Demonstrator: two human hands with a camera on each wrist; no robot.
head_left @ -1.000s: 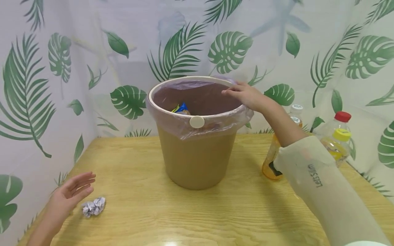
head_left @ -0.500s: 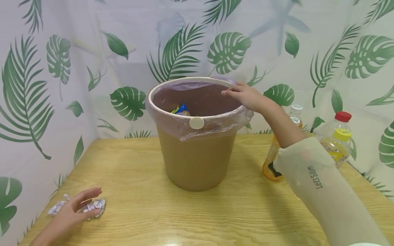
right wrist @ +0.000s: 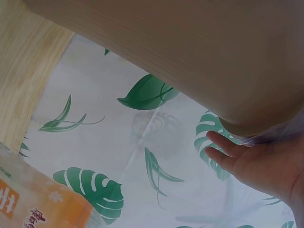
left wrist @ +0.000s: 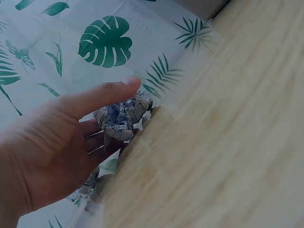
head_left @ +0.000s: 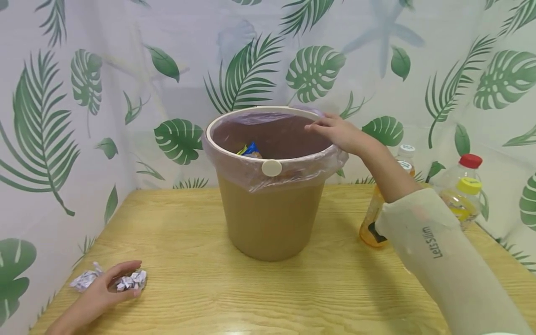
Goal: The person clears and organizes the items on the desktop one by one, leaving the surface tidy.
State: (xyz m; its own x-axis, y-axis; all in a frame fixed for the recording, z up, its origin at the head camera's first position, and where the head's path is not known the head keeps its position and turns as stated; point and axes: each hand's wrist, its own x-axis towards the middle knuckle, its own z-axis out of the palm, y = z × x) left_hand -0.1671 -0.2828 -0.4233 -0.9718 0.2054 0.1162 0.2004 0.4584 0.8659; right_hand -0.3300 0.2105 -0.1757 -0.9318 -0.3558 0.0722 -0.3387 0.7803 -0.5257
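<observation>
A crumpled paper ball (head_left: 131,280) lies on the table at the left, printed and greyish in the left wrist view. My left hand (head_left: 99,289) is spread around it, thumb on one side and fingers on the other, with a gap showing at the index finger. Behind that hand sits a second crumpled paper (head_left: 85,280). A tan trash bin (head_left: 270,218) stands upright at mid-table, its translucent liner (head_left: 247,174) folded over the rim. My right hand (head_left: 341,135) grips the bin's right rim, some fingers inside and others outside. Blue and yellow wrappers (head_left: 250,150) show within the bin.
Right of the bin, partly hidden by my right arm, stand bottles: an orange drink bottle (head_left: 370,225), a white-capped bottle (head_left: 407,150), a yellow-capped bottle (head_left: 462,200) and a red-capped bottle (head_left: 470,161). A leaf-patterned sheet (head_left: 247,28) encloses the wooden table (head_left: 188,298).
My left hand has come down around the nearer paper ball, uncovering the second crumpled paper behind it. My right hand stays on the bin's rim.
</observation>
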